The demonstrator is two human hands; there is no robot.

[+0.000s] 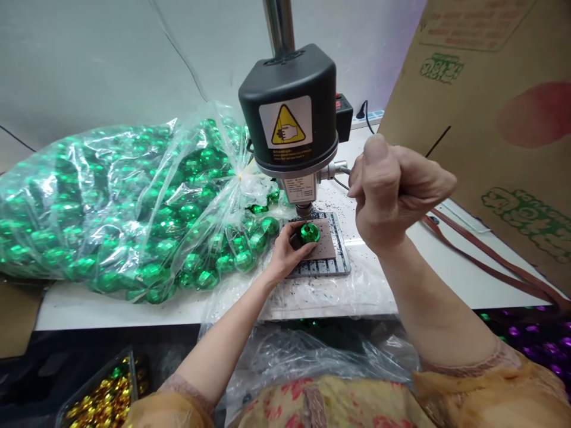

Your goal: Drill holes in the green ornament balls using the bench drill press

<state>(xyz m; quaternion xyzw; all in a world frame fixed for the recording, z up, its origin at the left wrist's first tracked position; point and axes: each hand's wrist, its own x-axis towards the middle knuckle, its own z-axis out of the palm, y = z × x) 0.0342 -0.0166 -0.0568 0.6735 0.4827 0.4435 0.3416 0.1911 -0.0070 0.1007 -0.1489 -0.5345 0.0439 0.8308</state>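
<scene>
A small bench drill press (292, 113) with a black head and a yellow hand-warning label stands on the white table. My left hand (288, 249) pinches a faceted green bead (309, 232) on a brown pad (325, 241) right under the drill chuck. My right hand (392, 190) is raised in a fist round the press's feed lever (339, 169), thumb on top. A large clear plastic bag (120, 208) full of the same green beads lies to the left, its open mouth beside the drill table.
A leaning cardboard box (491, 119) fills the right side. A power strip (368, 116) sits behind the press. Black chips speckle the plastic sheet under the drill. A tray of gold beads (104, 398) is at lower left, purple beads (535, 333) at lower right.
</scene>
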